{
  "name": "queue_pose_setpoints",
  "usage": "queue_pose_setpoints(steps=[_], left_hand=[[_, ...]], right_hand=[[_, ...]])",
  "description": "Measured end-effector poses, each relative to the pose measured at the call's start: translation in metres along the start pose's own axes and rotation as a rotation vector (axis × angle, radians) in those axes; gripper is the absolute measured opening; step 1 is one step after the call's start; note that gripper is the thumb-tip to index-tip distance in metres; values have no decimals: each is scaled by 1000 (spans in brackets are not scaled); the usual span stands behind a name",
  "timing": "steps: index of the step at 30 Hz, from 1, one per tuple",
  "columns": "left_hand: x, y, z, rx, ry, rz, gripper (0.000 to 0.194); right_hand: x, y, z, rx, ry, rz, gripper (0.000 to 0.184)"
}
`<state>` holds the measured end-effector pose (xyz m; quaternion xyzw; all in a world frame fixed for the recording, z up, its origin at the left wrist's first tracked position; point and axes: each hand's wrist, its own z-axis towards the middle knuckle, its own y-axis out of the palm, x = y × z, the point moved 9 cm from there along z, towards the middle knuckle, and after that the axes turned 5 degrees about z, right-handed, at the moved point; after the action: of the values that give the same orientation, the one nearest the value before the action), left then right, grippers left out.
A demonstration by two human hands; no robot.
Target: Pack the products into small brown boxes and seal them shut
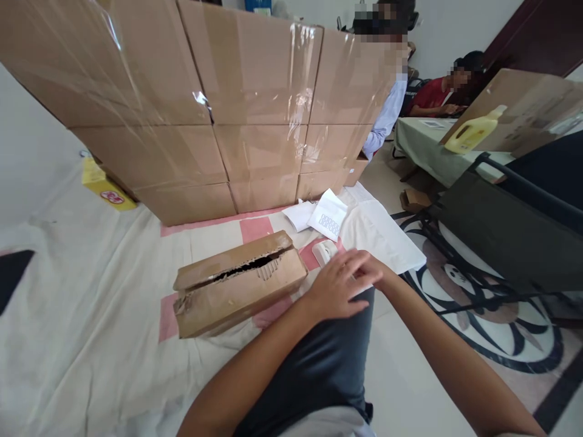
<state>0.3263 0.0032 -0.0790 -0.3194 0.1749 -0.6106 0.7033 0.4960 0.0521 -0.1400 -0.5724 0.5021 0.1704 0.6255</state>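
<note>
My left hand (339, 285) lies across my right hand (370, 267) above my knee, its fingers stretched out and apart with nothing in them. Most of the right hand's fingers are hidden behind the left, so their pose is unclear. Just beyond the hands is a small white object (322, 252), partly covered by my left hand; its kind cannot be made out. To the left, a long cardboard box (241, 303) rests on the cloth, its top flaps leaving a ragged dark gap. Past the hands lie white printed papers (328, 215).
Stacked taped cartons (259, 73) form a wall ahead. A yellow box (107, 185) stands at left on the pale sheet (113, 291). At right are a dark folding chair (496, 230), a table (419, 142) with a yellow bottle (473, 130), and two people.
</note>
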Motion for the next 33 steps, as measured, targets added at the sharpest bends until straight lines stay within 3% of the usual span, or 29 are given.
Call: queue_pose_setpoints(steps=[3,5,8,13,16,20,25,29,33], left_hand=[[-49,41,-2,-134,-246,-42,89],[-70,49,-16,-172,-374,-82,96],[-84,53,-32,-185,-501,-135,103],[-88,62,-29,-200,-576,-147,107],[-88,61,-28,-195,-585,-133,110],[-88,59,-30,-176,-584,-116,112],[-89,61,-31,-170,-593,-97,106],[-90,60,-29,-192,-597,-90,104],[-92,57,-29,-173,-623,-164,105]], right_hand=[[8,21,0,-204,138,31,28],[9,30,-1,-289,205,67,31],[2,33,-3,-316,241,152,42],[-16,9,-14,-248,228,287,42],[-14,2,-32,-239,236,311,42],[5,10,-53,-215,236,301,47],[29,18,-51,-161,181,241,41],[36,22,-48,-120,90,166,34],[36,21,-59,-57,14,111,38]])
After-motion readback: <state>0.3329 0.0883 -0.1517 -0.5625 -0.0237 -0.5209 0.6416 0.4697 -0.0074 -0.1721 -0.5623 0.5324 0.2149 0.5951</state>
